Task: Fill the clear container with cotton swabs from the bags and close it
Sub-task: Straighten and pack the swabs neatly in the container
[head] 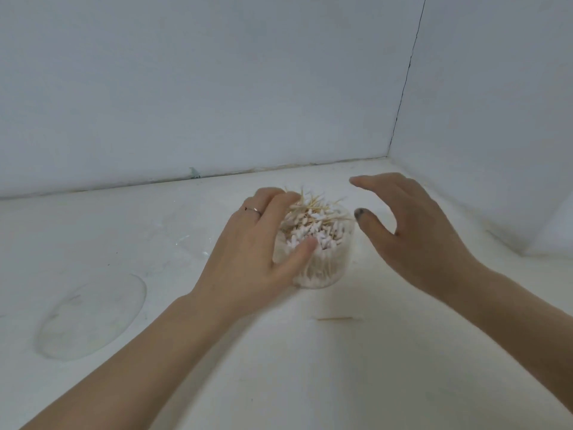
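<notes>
Readable text: none in the head view.
Labels or brands: none legible on any surface shown.
Numbers and signs: none can be made out.
</notes>
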Available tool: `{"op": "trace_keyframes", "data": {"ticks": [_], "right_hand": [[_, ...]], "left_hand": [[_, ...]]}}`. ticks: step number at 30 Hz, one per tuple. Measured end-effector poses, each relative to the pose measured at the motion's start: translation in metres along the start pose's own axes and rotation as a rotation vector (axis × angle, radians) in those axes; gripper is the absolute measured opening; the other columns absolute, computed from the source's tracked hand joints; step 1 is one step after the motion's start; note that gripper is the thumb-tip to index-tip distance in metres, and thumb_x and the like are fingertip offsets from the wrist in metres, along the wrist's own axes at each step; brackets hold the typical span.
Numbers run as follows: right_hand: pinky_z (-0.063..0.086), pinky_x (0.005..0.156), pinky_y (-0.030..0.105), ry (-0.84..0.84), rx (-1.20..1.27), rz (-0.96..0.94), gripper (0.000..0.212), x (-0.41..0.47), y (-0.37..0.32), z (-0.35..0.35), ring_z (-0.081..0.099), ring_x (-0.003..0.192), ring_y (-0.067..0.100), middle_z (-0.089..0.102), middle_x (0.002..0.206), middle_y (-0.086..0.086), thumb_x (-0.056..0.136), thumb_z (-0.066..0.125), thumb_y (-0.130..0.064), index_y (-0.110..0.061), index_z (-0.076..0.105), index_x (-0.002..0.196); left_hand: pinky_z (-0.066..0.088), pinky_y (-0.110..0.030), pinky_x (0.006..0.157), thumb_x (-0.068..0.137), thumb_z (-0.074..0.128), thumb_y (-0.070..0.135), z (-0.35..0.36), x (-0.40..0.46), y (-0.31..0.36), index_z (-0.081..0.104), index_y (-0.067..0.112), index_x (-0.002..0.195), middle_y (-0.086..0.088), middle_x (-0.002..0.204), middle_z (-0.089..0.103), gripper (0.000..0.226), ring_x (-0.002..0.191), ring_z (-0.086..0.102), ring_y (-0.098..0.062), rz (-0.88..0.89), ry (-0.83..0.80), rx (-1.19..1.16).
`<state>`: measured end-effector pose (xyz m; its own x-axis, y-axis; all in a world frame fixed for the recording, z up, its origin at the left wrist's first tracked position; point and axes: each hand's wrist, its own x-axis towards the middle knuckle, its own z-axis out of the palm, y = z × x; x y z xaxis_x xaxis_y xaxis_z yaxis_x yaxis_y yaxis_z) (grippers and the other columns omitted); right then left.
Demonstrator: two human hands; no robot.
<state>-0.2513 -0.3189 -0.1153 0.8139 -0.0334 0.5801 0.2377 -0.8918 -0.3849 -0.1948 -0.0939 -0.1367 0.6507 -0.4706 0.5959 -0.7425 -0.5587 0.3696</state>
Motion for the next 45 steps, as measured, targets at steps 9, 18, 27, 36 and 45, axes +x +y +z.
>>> {"op": "trace_keyframes", "data": {"ticks": [9,18,27,36,45], "right_hand": [[0.037,0.063,0.007,-0.219,0.125,0.159,0.008,0.023,0.007,0.009,0.054,0.069,-0.001,0.059,0.07,-0.017,0.093,0.065,-0.03,-0.033,0.072,0.091],[0.043,0.051,0.011,-0.221,0.399,0.253,0.009,0.028,-0.003,0.002,0.055,0.045,0.002,0.061,0.061,-0.012,0.093,0.066,-0.019,-0.026,0.071,0.092],[0.049,0.057,0.024,-0.134,0.369,0.223,0.014,0.037,-0.011,-0.011,0.061,0.049,0.004,0.064,0.061,-0.01,0.088,0.066,-0.014,-0.023,0.071,0.078],[0.046,0.051,0.012,-0.244,0.252,0.141,0.015,0.052,-0.032,-0.057,0.058,0.046,0.003,0.067,0.058,-0.004,0.086,0.066,-0.012,-0.021,0.071,0.075],[0.049,0.054,0.024,-0.313,0.56,0.32,0.01,0.053,-0.039,-0.053,0.06,0.055,0.015,0.069,0.066,0.007,0.088,0.067,-0.003,-0.005,0.073,0.081]], "left_hand": [[0.045,-0.034,0.083,0.101,0.056,0.026,0.002,0.047,-0.012,0.07,0.022,0.102,0.007,0.096,0.064,0.015,0.095,0.059,-0.016,-0.096,-0.141,0.086],[0.045,-0.029,0.078,0.098,0.059,0.043,-0.006,0.054,-0.014,0.066,0.031,0.111,0.015,0.093,0.061,0.019,0.087,0.057,-0.006,-0.114,-0.242,0.08],[0.05,-0.031,0.08,0.099,0.064,0.027,-0.011,0.059,-0.02,0.071,0.022,0.1,0.007,0.089,0.066,0.009,0.085,0.06,-0.01,-0.043,-0.236,0.042],[0.045,-0.019,0.074,0.098,0.063,0.023,-0.025,0.06,-0.021,0.073,0.024,0.097,0.012,0.084,0.062,0.01,0.079,0.058,0.0,-0.019,-0.162,0.041],[0.042,-0.014,0.069,0.095,0.064,0.02,-0.037,0.061,-0.008,0.067,0.023,0.089,0.007,0.086,0.064,0.007,0.079,0.057,-0.008,-0.106,-0.093,-0.06]]}}
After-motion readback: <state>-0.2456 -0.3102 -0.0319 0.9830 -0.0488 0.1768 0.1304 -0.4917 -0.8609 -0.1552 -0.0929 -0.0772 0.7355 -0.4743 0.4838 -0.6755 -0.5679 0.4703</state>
